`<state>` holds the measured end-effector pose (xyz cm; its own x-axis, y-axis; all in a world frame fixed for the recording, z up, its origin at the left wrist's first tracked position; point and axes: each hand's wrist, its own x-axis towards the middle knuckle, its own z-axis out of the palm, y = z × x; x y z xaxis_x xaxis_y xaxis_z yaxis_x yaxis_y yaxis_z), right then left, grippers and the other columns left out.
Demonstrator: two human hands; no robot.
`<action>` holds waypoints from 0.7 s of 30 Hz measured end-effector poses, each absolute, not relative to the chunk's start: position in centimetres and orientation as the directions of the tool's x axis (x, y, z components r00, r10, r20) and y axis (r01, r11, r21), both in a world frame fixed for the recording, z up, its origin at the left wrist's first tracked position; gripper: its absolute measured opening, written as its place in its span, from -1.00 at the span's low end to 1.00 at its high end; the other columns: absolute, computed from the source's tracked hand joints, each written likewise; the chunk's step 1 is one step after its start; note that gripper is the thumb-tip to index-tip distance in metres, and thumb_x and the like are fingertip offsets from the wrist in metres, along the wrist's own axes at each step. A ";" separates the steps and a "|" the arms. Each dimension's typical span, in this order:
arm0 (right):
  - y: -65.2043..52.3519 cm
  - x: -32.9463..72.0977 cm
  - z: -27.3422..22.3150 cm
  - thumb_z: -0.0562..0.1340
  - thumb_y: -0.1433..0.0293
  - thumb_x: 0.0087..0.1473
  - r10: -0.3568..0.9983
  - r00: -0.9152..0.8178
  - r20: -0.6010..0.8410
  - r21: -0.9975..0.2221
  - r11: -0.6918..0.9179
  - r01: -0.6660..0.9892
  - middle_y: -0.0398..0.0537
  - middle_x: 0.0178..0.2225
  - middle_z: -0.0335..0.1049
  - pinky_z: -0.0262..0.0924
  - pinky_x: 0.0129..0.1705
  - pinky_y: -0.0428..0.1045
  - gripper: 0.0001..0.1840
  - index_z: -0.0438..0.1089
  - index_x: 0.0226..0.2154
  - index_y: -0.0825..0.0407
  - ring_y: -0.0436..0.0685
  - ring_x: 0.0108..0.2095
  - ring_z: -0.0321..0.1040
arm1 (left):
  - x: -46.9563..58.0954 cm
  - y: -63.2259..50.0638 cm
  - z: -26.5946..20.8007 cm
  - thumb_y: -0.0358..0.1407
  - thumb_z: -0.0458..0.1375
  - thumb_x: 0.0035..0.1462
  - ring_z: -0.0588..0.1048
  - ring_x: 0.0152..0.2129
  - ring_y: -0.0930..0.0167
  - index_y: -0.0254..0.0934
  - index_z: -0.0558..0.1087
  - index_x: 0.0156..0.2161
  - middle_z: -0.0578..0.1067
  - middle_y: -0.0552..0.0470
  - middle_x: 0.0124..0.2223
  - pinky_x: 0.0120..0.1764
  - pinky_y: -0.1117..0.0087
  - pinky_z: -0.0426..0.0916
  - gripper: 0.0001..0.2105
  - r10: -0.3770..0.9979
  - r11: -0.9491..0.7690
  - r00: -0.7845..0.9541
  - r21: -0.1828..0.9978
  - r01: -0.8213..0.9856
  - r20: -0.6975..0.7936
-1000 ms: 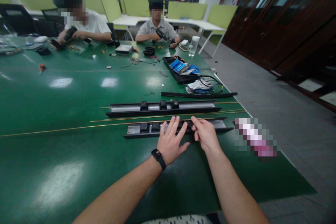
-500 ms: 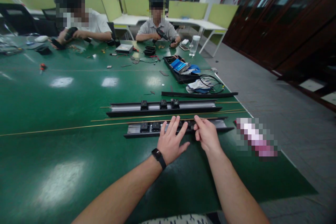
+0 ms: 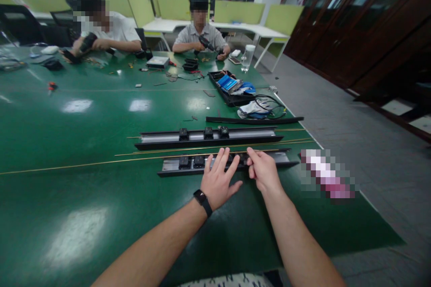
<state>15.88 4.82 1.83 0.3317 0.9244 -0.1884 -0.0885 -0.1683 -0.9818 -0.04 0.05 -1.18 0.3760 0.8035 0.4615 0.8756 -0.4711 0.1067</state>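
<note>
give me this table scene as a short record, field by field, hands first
left hand: fingers spread over the near rail; contact unclear
right hand: fingers bent over the same rail; grip unclear
far rail: three black blocks inside
rods: thin, gold-coloured, some between the rails
beyond far rail: black strip, then a black tray

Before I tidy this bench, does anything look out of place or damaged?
Mildly odd: one brass-coloured rod juts much farther left than the others, and white gloves lie crumpled outside the black tray. No damage visible.
</note>
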 end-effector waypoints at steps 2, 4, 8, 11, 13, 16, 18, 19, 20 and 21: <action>4.8 15.9 1.7 0.42 0.06 -0.06 0.924 0.332 -0.189 -0.982 -0.168 -0.092 -0.21 -0.68 0.31 -0.24 -0.87 -0.15 -0.54 0.28 -0.54 0.04 -0.10 -0.87 0.06 | 0.0 0.1 -1.2 0.07 0.13 0.18 0.00 0.39 0.14 -0.12 0.08 0.39 0.00 -0.18 0.45 0.32 -0.02 -0.04 -0.26 0.803 -0.472 0.376 0.108 0.875 0.462; 4.9 15.9 1.6 0.42 0.05 -0.07 0.926 0.327 -0.189 -0.981 -0.165 -0.100 -0.21 -0.67 0.32 -0.24 -0.88 -0.15 -0.55 0.29 -0.51 0.04 -0.10 -0.87 0.06 | 0.0 0.1 -1.3 0.07 0.12 0.19 -0.01 0.39 0.14 -0.12 0.09 0.38 0.00 -0.18 0.45 0.32 -0.03 -0.04 -0.27 0.802 -0.473 0.376 0.110 0.874 0.465; 4.9 16.0 1.4 0.42 0.04 -0.06 0.927 0.325 -0.189 -0.981 -0.162 -0.109 -0.21 -0.66 0.32 -0.24 -0.88 -0.15 -0.55 0.30 -0.50 0.04 -0.10 -0.87 0.07 | 0.0 0.1 -1.3 0.07 0.10 0.21 -0.03 0.39 0.16 -0.11 0.07 0.39 -0.03 -0.17 0.46 0.32 -0.03 -0.05 -0.28 0.806 -0.472 0.374 0.119 0.873 0.458; 4.8 16.1 1.6 0.42 0.04 -0.07 0.931 0.307 -0.195 -0.978 -0.163 -0.127 -0.21 -0.65 0.33 -0.25 -0.87 -0.17 -0.54 0.32 -0.47 0.05 -0.11 -0.86 0.08 | 0.0 0.1 -1.3 0.08 0.09 0.21 -0.04 0.40 0.17 -0.11 0.07 0.39 -0.05 -0.18 0.46 0.32 -0.04 -0.06 -0.28 0.807 -0.475 0.376 0.122 0.872 0.456; 4.6 16.2 1.7 0.42 0.02 -0.07 0.933 0.295 -0.207 -0.972 -0.160 -0.174 -0.20 -0.62 0.35 -0.25 -0.86 -0.19 -0.53 0.33 -0.42 0.06 -0.11 -0.85 0.10 | 0.0 0.1 -1.3 0.08 0.10 0.20 -0.04 0.40 0.16 -0.11 0.06 0.39 -0.05 -0.17 0.46 0.32 -0.03 -0.06 -0.27 0.807 -0.474 0.375 0.120 0.873 0.456; 4.2 16.0 1.9 0.39 0.01 -0.03 0.924 0.329 -0.196 -0.962 -0.117 -0.246 -0.21 -0.57 0.36 -0.24 -0.86 -0.21 -0.54 0.29 -0.38 0.03 -0.11 -0.81 0.14 | 0.0 0.1 -1.3 0.07 0.11 0.20 -0.04 0.40 0.16 -0.11 0.05 0.39 -0.05 -0.17 0.46 0.33 -0.02 -0.07 -0.26 0.806 -0.473 0.374 0.120 0.873 0.458; 4.0 15.8 2.0 0.38 0.04 -0.01 0.910 0.378 -0.168 -0.963 -0.068 -0.262 -0.24 -0.54 0.36 -0.20 -0.86 -0.21 -0.55 0.24 -0.35 0.00 -0.10 -0.79 0.15 | 0.0 0.1 -1.2 0.07 0.12 0.19 -0.04 0.40 0.17 -0.11 0.04 0.40 -0.05 -0.17 0.46 0.33 -0.02 -0.07 -0.26 0.805 -0.475 0.375 0.120 0.872 0.459; 3.9 15.7 2.1 0.39 0.05 -0.02 0.902 0.405 -0.150 -0.966 -0.046 -0.255 -0.25 -0.52 0.35 -0.19 -0.86 -0.20 -0.55 0.22 -0.34 -0.02 -0.10 -0.77 0.17 | 0.0 0.1 -1.2 0.08 0.12 0.19 -0.04 0.40 0.16 -0.11 0.04 0.40 -0.05 -0.17 0.46 0.33 -0.02 -0.06 -0.25 0.804 -0.477 0.377 0.119 0.871 0.460; 3.9 15.6 2.1 0.39 0.06 -0.02 0.892 0.432 -0.134 -0.971 -0.030 -0.239 -0.25 -0.49 0.36 -0.18 -0.86 -0.20 -0.55 0.20 -0.32 -0.03 -0.08 -0.76 0.19 | 0.0 0.1 -1.3 0.08 0.12 0.19 -0.04 0.40 0.16 -0.11 0.04 0.40 -0.04 -0.17 0.46 0.33 -0.02 -0.06 -0.25 0.803 -0.478 0.378 0.119 0.870 0.461; 3.8 15.5 2.1 0.39 0.07 -0.01 0.881 0.457 -0.119 -0.976 -0.018 -0.219 -0.24 -0.46 0.37 -0.17 -0.84 -0.19 -0.55 0.19 -0.30 -0.04 -0.07 -0.74 0.22 | 0.0 0.1 -1.3 0.08 0.12 0.19 -0.04 0.40 0.16 -0.11 0.04 0.40 -0.04 -0.17 0.46 0.33 -0.02 -0.06 -0.25 0.803 -0.477 0.377 0.119 0.871 0.461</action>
<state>15.53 3.81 2.12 0.4574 0.8812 -0.1192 -0.2192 -0.0181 -0.9755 -0.03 0.14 -1.28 0.3773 0.8031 0.4611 0.8705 -0.4775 0.1193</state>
